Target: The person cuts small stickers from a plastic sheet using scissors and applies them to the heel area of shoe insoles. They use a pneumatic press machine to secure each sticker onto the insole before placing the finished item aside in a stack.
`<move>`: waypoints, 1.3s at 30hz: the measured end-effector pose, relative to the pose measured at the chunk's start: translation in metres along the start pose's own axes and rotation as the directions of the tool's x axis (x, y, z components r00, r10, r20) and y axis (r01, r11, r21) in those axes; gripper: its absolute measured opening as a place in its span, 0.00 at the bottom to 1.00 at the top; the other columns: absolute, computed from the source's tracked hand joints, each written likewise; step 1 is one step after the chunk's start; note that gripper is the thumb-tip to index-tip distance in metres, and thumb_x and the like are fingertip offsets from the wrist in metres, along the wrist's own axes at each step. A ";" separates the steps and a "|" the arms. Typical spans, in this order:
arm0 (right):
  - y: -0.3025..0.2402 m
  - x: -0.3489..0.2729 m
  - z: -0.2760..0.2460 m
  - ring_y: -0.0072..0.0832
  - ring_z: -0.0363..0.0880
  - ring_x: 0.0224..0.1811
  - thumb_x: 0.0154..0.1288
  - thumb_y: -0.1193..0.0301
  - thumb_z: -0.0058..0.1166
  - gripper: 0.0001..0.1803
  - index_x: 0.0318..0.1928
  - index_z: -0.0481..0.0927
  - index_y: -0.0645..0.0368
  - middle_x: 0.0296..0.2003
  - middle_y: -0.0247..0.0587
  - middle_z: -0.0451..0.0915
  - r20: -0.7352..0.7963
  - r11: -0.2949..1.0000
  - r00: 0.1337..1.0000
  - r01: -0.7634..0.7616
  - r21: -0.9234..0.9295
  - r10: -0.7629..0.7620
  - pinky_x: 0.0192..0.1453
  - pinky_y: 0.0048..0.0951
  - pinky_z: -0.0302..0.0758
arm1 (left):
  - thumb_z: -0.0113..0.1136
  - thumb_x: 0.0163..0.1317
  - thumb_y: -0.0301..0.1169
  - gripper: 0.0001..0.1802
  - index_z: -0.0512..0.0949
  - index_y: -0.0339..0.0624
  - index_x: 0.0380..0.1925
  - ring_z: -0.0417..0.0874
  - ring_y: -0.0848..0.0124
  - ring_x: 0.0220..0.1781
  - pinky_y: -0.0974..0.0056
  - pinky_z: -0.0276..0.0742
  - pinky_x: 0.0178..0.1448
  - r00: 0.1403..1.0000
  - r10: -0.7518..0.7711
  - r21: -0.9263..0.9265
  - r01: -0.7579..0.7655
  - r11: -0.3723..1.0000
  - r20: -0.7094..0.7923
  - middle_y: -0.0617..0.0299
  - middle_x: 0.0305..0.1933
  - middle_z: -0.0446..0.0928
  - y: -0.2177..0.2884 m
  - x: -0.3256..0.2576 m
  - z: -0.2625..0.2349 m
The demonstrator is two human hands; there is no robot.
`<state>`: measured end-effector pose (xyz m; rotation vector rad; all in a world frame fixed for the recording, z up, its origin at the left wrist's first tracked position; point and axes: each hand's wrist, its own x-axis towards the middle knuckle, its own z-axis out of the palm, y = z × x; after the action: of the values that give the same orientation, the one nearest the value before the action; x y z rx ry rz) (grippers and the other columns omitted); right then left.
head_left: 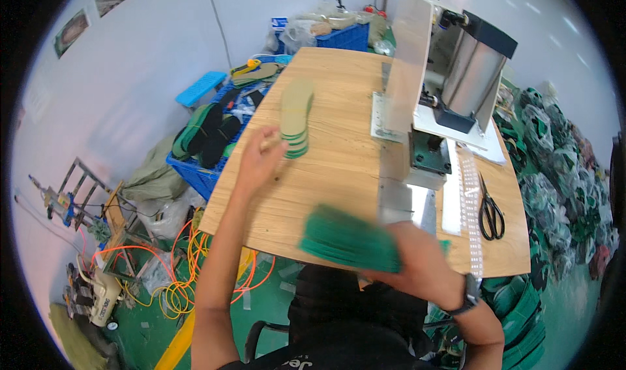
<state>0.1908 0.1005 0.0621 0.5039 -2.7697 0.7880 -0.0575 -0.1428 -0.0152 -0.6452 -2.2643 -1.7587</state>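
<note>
Green stack [349, 241] motion-blurred; right fingers [405, 243] smeared too; black shirt [365, 354] cut off below.

Left hand [256, 158], one: set forward on an outstretched left forearm [223, 252], fingers [263, 136] partly curled. Right hand [422, 262], one: blurred, closed in a grip nearer the torso [365, 347], right forearm [479, 323] angled inward from a bent elbow [493, 345].

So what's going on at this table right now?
The person's right hand grips a green stack, blurred, near the front edge of the table. The left hand is by the near end of the beige insoles; whether it touches them is unclear. Neither hand touches the machine or scissors on the right.
</note>
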 end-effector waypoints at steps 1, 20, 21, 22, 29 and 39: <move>0.007 -0.019 -0.023 0.51 0.75 0.43 0.48 0.57 0.70 0.32 0.50 0.74 0.62 0.37 0.50 0.76 -0.101 1.000 0.995 0.013 -0.006 -0.013 0.44 0.40 0.74 | 0.61 0.56 0.43 0.29 0.71 0.37 0.54 0.72 0.58 0.59 0.57 0.67 0.62 0.998 0.053 0.209 -0.043 0.977 -0.044 0.50 0.55 0.72 -0.015 0.023 0.002; 0.330 -0.141 -0.166 0.41 0.79 0.48 0.57 0.42 0.59 0.42 0.52 0.73 0.74 0.49 0.59 0.78 -0.230 0.519 0.482 -0.842 0.145 0.846 0.52 0.37 0.75 | 0.56 0.58 0.43 0.27 0.76 0.32 0.50 0.79 0.69 0.38 0.62 0.74 0.46 0.784 -0.540 0.201 0.501 0.841 0.305 0.58 0.44 0.79 -0.026 0.052 -0.058; 0.336 -0.146 -0.163 0.45 0.78 0.49 0.58 0.42 0.57 0.43 0.52 0.73 0.75 0.49 0.62 0.77 -0.412 0.466 0.463 -0.879 -0.100 0.785 0.52 0.39 0.73 | 0.58 0.56 0.43 0.28 0.76 0.31 0.50 0.79 0.67 0.38 0.62 0.74 0.46 0.778 -0.548 0.250 0.490 0.835 0.306 0.57 0.43 0.79 -0.028 0.056 -0.059; 0.340 -0.146 -0.161 0.46 0.77 0.50 0.59 0.43 0.57 0.41 0.53 0.73 0.74 0.50 0.61 0.77 -0.537 0.491 0.523 -0.844 -0.216 0.662 0.52 0.40 0.73 | 0.60 0.54 0.44 0.29 0.76 0.31 0.50 0.80 0.67 0.39 0.61 0.74 0.46 0.857 -0.455 0.356 0.357 0.864 0.244 0.55 0.42 0.79 -0.023 0.056 -0.050; 0.133 -0.062 -0.096 0.36 0.77 0.42 0.63 0.77 0.52 0.11 0.46 0.75 0.65 0.42 0.49 0.77 -0.658 0.980 0.743 -0.193 -0.038 0.121 0.46 0.28 0.73 | 0.69 0.48 0.42 0.35 0.73 0.28 0.52 0.82 0.65 0.41 0.62 0.77 0.46 0.948 -0.256 0.305 0.191 0.933 0.190 0.51 0.42 0.80 0.021 0.031 -0.003; 0.015 0.048 0.031 0.52 0.66 0.54 0.55 0.82 0.51 0.25 0.56 0.66 0.65 0.52 0.56 0.67 -0.467 0.905 0.846 0.380 0.191 -0.257 0.60 0.44 0.65 | 0.50 0.65 0.51 0.29 0.70 0.39 0.56 0.80 0.61 0.49 0.56 0.77 0.55 0.927 -0.375 -0.847 0.180 0.500 -0.024 0.53 0.51 0.77 0.101 -0.087 0.078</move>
<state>0.1379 0.0826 0.0434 0.7227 -2.1034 1.0602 0.0740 -0.0668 0.0154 -0.1621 -1.2912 -2.9330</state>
